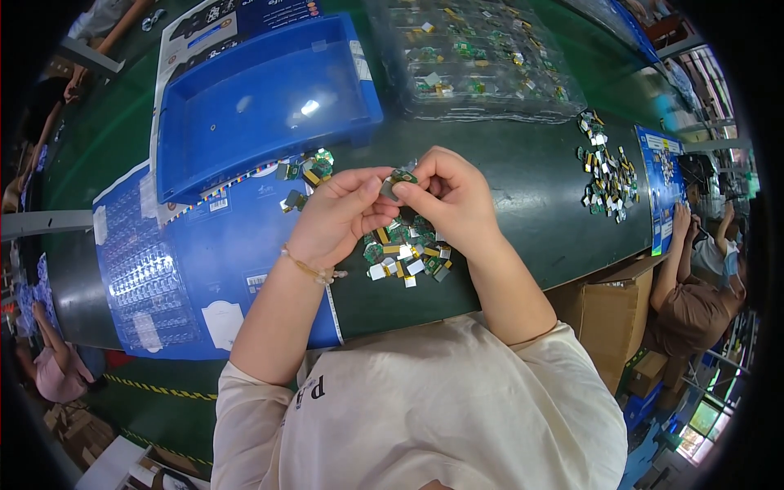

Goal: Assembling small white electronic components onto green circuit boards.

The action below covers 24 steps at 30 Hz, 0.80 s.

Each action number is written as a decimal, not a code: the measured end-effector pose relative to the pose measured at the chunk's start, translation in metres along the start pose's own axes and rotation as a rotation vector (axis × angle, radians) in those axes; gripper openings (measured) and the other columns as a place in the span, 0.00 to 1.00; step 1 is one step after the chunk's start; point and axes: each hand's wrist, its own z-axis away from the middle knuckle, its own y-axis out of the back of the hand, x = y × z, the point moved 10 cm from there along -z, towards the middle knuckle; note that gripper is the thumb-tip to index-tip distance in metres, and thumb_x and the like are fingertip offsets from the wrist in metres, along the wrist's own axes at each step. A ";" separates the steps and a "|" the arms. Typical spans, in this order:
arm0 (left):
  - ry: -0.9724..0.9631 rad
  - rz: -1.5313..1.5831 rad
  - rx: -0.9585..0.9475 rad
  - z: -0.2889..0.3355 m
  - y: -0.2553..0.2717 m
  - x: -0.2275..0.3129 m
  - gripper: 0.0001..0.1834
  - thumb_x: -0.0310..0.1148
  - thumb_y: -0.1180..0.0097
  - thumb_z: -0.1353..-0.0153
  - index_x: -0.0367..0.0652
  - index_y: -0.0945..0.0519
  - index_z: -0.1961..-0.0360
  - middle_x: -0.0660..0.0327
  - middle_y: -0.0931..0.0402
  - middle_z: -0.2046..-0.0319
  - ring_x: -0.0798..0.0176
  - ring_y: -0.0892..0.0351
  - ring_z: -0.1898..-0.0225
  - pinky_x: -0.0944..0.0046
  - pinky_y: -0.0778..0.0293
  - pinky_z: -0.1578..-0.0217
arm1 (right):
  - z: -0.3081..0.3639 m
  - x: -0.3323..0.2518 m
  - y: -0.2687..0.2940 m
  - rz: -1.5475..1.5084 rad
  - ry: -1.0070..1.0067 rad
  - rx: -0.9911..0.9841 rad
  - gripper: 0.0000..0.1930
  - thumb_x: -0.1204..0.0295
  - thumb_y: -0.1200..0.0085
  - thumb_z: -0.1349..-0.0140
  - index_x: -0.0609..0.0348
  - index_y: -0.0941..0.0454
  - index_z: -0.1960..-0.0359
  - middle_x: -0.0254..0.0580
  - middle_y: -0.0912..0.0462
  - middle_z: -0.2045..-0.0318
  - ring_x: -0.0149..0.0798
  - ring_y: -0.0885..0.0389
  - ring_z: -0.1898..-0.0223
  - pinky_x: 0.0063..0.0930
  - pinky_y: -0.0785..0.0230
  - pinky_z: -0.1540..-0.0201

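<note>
Between the fingertips of both hands is a small green circuit board (402, 175) with a grey flat part on it. My left hand (349, 200) pinches it from the left, thumb and index finger together. My right hand (453, 196) grips it from the other side, fingers curled. Just below the hands lies a loose pile of circuit boards (408, 260) with white and gold-coloured flat parts, partly hidden by my fingers. A smaller group of boards (317, 167) rests on the blue sheet's edge, left of my left hand.
A blue plastic bin (269, 151) sits at the far left on a printed blue sheet (220, 269), beside a clear blister tray (155, 282). Stacked clear trays (490, 104) hold boards at the back. Another board pile (608, 175) lies right. A cardboard box (608, 322) stands below the table edge; other people work nearby.
</note>
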 end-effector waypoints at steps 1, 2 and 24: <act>-0.002 -0.002 0.004 0.000 0.000 0.000 0.15 0.34 0.50 0.34 0.39 0.25 0.50 0.59 0.20 0.63 0.68 0.20 0.63 0.69 0.22 0.61 | 0.000 -0.001 0.000 0.005 0.004 0.010 0.11 0.77 0.37 0.48 0.58 0.30 0.78 0.25 0.33 0.75 0.17 0.40 0.77 0.13 0.47 0.76; -0.004 -0.003 0.008 0.000 0.000 0.000 0.15 0.34 0.50 0.34 0.39 0.25 0.50 0.59 0.20 0.63 0.68 0.20 0.63 0.69 0.21 0.61 | 0.000 -0.002 0.001 0.010 0.007 0.020 0.11 0.76 0.37 0.48 0.58 0.30 0.78 0.25 0.33 0.75 0.17 0.40 0.77 0.13 0.47 0.76; -0.276 -0.394 0.165 0.006 -0.005 0.022 0.12 0.28 0.47 0.37 0.35 0.22 0.54 0.61 0.20 0.65 0.70 0.22 0.65 0.72 0.25 0.62 | 0.000 -0.006 0.004 0.250 0.009 0.075 0.11 0.76 0.38 0.48 0.58 0.29 0.68 0.28 0.28 0.74 0.21 0.37 0.75 0.16 0.41 0.73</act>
